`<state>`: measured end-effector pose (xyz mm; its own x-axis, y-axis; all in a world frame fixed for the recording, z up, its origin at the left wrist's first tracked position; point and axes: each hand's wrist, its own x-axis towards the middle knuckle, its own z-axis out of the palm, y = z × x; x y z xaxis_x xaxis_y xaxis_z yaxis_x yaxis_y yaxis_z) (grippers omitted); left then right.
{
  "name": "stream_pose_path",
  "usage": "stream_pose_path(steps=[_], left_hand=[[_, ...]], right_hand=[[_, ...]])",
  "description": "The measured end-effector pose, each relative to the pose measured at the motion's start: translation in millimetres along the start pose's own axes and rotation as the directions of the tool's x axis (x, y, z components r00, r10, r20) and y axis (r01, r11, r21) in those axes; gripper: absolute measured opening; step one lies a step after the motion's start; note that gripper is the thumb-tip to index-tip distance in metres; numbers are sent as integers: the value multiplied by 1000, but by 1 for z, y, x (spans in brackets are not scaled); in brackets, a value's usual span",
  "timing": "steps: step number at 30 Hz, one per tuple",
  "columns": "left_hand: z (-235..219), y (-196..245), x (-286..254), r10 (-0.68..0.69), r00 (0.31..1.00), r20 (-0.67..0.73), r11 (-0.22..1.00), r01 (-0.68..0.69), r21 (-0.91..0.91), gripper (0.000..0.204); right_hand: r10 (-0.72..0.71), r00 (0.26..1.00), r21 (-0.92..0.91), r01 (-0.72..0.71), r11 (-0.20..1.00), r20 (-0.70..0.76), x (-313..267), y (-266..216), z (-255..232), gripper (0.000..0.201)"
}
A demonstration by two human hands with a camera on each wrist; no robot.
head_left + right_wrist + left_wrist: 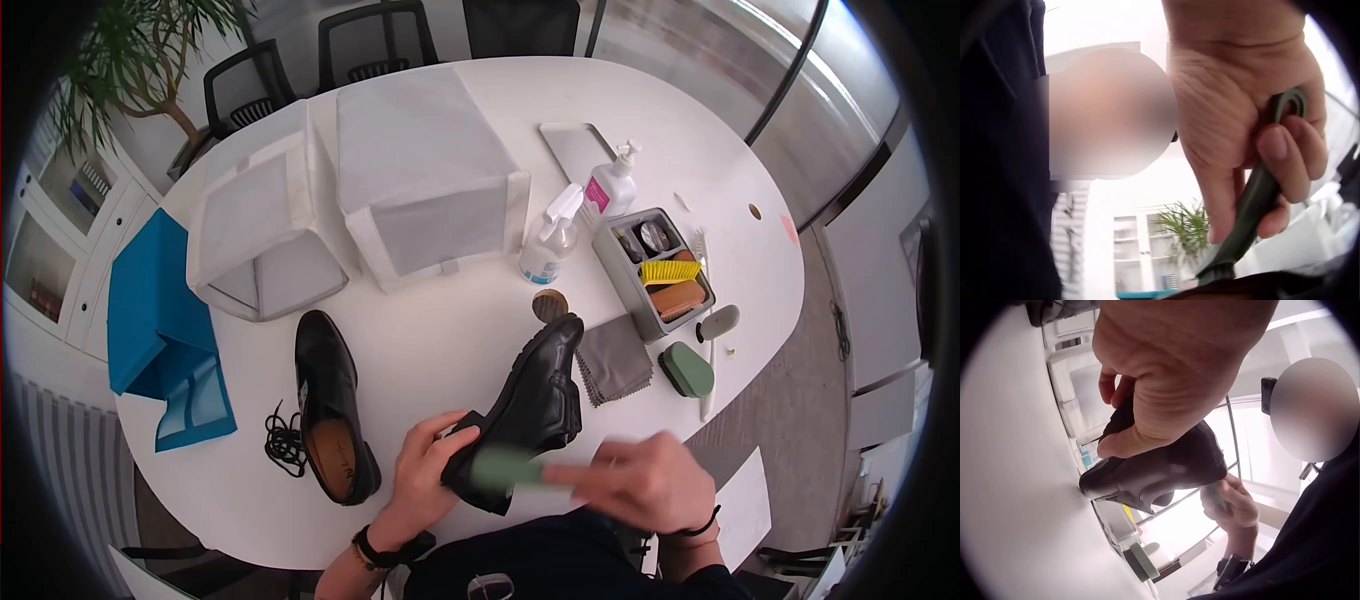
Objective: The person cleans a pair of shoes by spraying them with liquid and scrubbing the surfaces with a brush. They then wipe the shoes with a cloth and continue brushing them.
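Note:
A black leather shoe [540,385], toe pointing away, is tipped on its side near the table's front edge. My left hand [428,470] grips it around the sole near the heel, the thumb across it in the left wrist view [1172,369]. In my right hand [650,485] is a green brush [508,467], its head motion-blurred over the heel. The right wrist view shows fingers curled round its looped handle [1260,194]; its bristles are hidden. To the left, the other black shoe [325,380] stands upright beside a bundle of black laces [286,440].
A grey cloth [614,360] and a green block brush [687,370] lie right of the shoe. Behind are a grey organizer [640,285] of shoe-care items, a spray bottle [549,240] and a pump bottle [612,185]. White fabric boxes [425,140] and a blue box [155,300] stand left.

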<state>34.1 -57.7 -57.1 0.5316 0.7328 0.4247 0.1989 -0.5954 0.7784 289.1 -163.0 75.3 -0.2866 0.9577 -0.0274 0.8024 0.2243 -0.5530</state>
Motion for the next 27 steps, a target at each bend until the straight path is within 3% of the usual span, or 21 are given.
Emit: stream_pose_path(steps=[1, 4, 6, 10, 14, 19, 22, 25, 27], left_hand=[[-1, 0, 0, 15, 1000, 24, 1000, -15, 8, 61], [2, -1, -1, -28, 1000, -14, 999, 28, -26, 66], [1, 3, 2, -60, 998, -29, 996, 58, -66, 69], [-1, 1, 3, -98, 993, -59, 988, 89, -129, 72], [-3, -6, -2, -118, 991, -56, 987, 111, -118, 73], [-7, -7, -8, -177, 978, -109, 961, 148, -236, 74], [-2, -13, -8, -146, 978, -148, 924, 81, -374, 75], [-4, -11, -12, -190, 969, -156, 901, 109, -419, 79], [-8, -6, -11, -192, 966, -171, 904, 106, -414, 80]], right_hand=[[-137, 987, 94, 129, 987, 86, -2, -1, 2, 43], [-118, 977, 22, 116, 993, 175, 2, -13, 1, 39], [-53, 998, 52, 50, 997, 47, 5, -7, 0, 39], [-18, 1000, 21, 18, 1000, -19, 8, -19, 5, 39], [-103, 991, 19, 105, 994, -90, 13, -25, 13, 39], [-184, 960, -14, 185, 983, -211, 9, -23, 23, 42], [-212, 940, -42, 208, 977, -267, 8, -23, 26, 40], [-221, 936, -84, 206, 975, -275, 6, -24, 24, 37], [-192, 897, -120, 157, 980, -398, 4, -22, 26, 35]])
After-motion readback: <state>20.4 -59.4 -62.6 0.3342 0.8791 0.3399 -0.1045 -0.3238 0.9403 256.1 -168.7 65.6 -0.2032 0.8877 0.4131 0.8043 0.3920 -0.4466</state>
